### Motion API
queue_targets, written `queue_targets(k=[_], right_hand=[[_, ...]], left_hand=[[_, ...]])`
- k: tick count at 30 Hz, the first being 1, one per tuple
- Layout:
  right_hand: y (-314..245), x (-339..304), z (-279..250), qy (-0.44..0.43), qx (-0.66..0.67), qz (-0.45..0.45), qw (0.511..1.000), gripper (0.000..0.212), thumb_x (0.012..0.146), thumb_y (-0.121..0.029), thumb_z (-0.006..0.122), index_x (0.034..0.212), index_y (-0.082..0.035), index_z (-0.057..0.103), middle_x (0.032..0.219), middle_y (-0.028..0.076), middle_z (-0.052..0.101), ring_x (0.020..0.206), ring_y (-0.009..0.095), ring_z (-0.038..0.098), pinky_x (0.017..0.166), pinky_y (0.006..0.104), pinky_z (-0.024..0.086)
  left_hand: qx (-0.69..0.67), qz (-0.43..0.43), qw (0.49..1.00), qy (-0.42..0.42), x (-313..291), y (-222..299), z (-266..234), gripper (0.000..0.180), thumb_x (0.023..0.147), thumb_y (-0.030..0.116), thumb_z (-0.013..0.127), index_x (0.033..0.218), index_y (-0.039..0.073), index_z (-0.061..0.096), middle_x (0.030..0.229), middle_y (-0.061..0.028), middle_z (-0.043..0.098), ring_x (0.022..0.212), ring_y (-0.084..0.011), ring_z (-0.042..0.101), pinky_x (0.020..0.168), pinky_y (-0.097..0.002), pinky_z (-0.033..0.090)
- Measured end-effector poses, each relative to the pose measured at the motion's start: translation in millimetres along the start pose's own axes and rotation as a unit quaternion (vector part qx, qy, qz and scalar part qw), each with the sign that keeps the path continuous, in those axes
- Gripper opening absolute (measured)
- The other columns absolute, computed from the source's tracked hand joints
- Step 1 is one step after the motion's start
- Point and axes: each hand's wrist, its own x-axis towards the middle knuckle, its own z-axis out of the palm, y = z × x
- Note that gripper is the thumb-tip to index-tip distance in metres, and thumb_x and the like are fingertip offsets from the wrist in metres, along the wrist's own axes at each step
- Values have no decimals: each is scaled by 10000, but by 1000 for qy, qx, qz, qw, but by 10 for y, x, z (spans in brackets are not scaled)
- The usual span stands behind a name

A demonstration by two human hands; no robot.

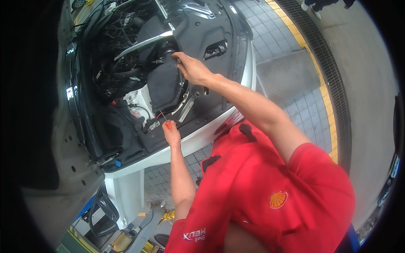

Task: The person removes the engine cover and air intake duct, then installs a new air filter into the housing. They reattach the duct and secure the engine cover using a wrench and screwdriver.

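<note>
Both my hands reach over the engine bay of a white car. In my left hand (172,134) is a screwdriver with an orange handle (169,124); its thin shaft points up at the near edge of a black box-shaped engine cover (165,86). My right hand (193,71) is bent over the far right corner of that cover, its fingers closed at the top of a slim shiny metal rod (182,78). The rod stands along the cover's right side; its upper end is hidden by my fingers, so its kind is unclear.
A silver brace (143,45) crosses the engine bay beyond the cover. The raised hood (63,168) fills the left side. The white fender (198,141) lies between me and the bay. A floor grate (327,55) runs at the right, and a person's legs (316,6) show far right.
</note>
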Motion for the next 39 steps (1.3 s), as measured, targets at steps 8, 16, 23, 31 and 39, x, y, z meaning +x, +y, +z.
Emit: queue_targets(k=[8,16,23,31,39], right_hand=[[99,196,184,-29,-28,1,999,435,1111,-113,573,1535,-45,504,1483,275,650,1345,496,629,1115,551,526],[41,268,166,-68,-45,14,997,434,1117,-106,563,1543,-37,512,1494,262,656,1366,479,631,1144,536,520],[175,550,197,-177,-39,-25,983,460,1076,-59,581,1534,-98,545,1223,226,751,1171,441,719,1015,505,563],[113,520,497,-29,-175,-32,984,421,1041,-249,740,1424,-145,598,1146,195,734,1078,438,738,924,558,588],[199,535,515,-69,-87,-8,994,423,1052,-148,711,1452,-134,575,1176,197,724,1118,448,717,959,555,562]], left_hand=[[-26,3,1000,-8,-28,-24,6,337,1129,310,671,1337,53,613,975,-60,716,775,-139,667,643,-306,548],[11,-4,1000,-8,-21,-6,11,371,1130,314,652,1356,21,619,1045,-126,733,813,-222,701,751,-386,565],[-1,12,999,-30,13,-149,-22,384,1135,326,647,1355,12,615,1125,-150,732,904,-246,717,848,-402,571],[1,7,1000,-21,73,-254,22,409,1114,315,675,1368,-1,618,1240,-197,746,1141,-349,726,1021,-449,552],[0,5,1000,-14,86,-277,32,370,1108,291,669,1342,9,627,1230,-191,746,1120,-341,731,1010,-444,553]])
